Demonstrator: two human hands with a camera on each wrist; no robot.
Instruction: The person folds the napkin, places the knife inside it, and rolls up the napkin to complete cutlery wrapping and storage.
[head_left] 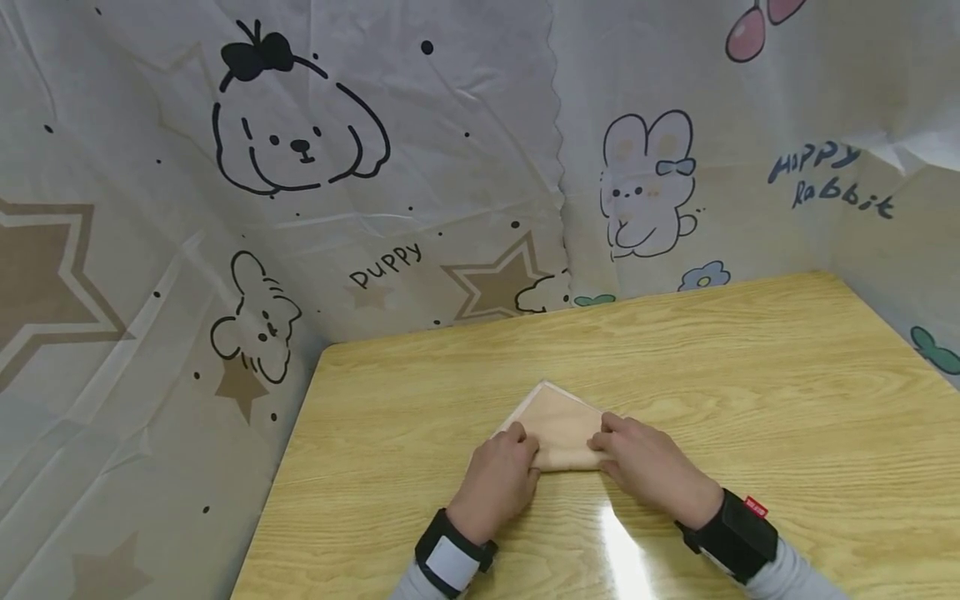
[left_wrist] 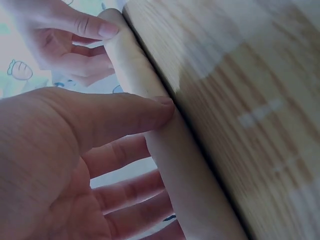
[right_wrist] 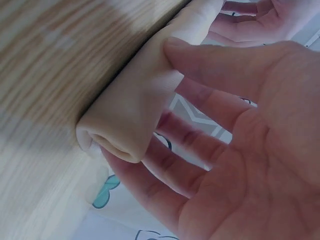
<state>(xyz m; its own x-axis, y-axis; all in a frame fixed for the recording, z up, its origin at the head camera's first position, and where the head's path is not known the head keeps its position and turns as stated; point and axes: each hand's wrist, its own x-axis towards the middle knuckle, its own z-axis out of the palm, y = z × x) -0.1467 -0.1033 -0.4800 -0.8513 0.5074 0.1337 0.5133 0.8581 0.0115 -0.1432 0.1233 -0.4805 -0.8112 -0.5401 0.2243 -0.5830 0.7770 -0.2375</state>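
A beige folded cloth [head_left: 564,421] lies on the table with one corner pointing away from me. Along its near edge the fabric forms a rounded roll [left_wrist: 182,160]. My left hand [head_left: 501,473] pinches the left part of that roll, thumb on the near side and fingers beyond it. At the right part, my right hand [head_left: 651,463] holds the roll likewise between thumb and fingers. In the right wrist view, the open end of the cloth roll [right_wrist: 131,100] shows layers curled inside.
The wood-grain table [head_left: 735,383] extends around the cloth. Printed white sheets [head_left: 480,125] with cartoon animals and stars hang behind and at the sides of it. Light glares off the tabletop near the front. A black band [head_left: 731,535] sits on each wrist.
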